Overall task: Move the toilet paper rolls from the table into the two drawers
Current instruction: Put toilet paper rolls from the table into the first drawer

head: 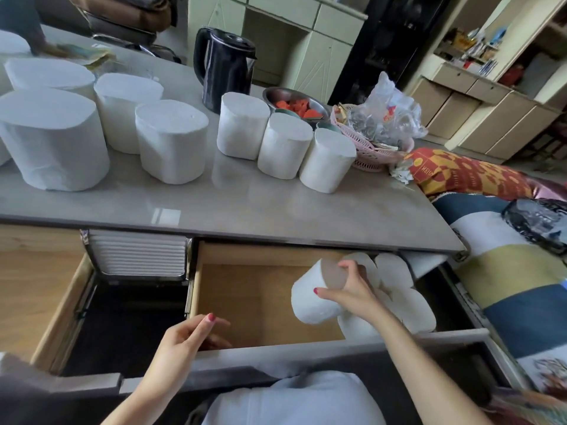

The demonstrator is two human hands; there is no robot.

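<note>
The left hand (pixel 187 335) rests half-curled and empty at the right drawer's (pixel 260 302) seven o'clock corner. At three o'clock in that drawer, the right hand's (pixel 346 289) grip wraps a tilted toilet paper roll (pixel 310 296), beside perhaps four stowed rolls (pixel 399 289). Nine more rolls (pixel 171 142) stand on the worktop (pixel 245 204).

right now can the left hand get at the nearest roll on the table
Probably yes. The left hand is empty at the drawer front, and the nearest roll stands on the table with bare tabletop in front of it and nothing in between.
</note>
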